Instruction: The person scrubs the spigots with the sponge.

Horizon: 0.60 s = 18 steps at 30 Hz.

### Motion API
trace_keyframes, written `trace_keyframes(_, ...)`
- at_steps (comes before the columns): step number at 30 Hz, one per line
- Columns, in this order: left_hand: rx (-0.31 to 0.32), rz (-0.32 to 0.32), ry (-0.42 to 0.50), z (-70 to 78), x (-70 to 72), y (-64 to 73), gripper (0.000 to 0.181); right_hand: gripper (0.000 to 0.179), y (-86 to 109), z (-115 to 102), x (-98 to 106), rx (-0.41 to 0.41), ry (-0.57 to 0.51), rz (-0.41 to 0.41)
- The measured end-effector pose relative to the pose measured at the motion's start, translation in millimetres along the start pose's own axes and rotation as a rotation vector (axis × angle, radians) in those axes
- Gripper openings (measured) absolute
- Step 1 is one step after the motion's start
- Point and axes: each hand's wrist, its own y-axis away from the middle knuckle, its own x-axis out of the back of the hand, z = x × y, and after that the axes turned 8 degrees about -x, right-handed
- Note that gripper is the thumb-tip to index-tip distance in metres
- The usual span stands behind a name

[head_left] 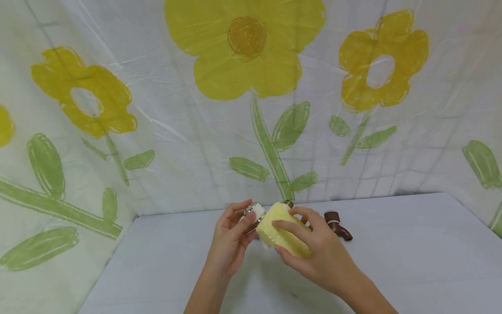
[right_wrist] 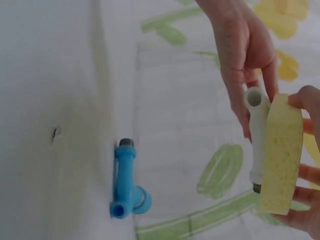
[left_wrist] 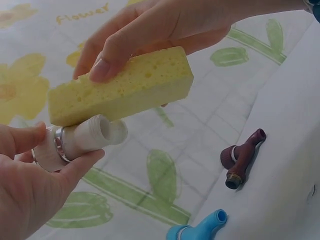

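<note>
My left hand (head_left: 231, 240) grips a white plastic tap (left_wrist: 90, 135) with a shiny metal ring round its body. In the right wrist view the tap's round open end (right_wrist: 255, 97) faces the camera, and a dark threaded end shows at the bottom. My right hand (head_left: 319, 244) holds a yellow sponge (head_left: 284, 233), thumb on one side and fingers spread over the other. The sponge (left_wrist: 125, 87) lies along the tap's side, its long face against the white body. Both things are held up above the table, and the sponge hides part of the tap in the head view.
On the white table (head_left: 164, 266) a brown tap (head_left: 337, 226) lies to the right, behind my right hand. A blue tap (right_wrist: 127, 182) also lies on the table, hidden by my hands in the head view. Behind stands a flower-printed sheet (head_left: 184, 144).
</note>
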Motion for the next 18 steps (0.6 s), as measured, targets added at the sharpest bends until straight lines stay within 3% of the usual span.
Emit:
trace_keyframes(5,0.001,-0.025,0.005,-0.5,-0.9,-0.2,0.022,0.029,-1.2,2.7,2.8,-0.031,0.009,0.029)
trace_keyframes(10,-0.008,-0.02,0.012,-0.6,-0.5,1.0,0.022,0.03,-1.1,2.0,0.4,0.004,-0.006,0.032)
trace_keyframes(18,0.003,-0.039,0.018,-2.0,-1.3,1.0,0.021,0.042,-1.4,-0.4,-1.4,-0.024,-0.035,0.062)
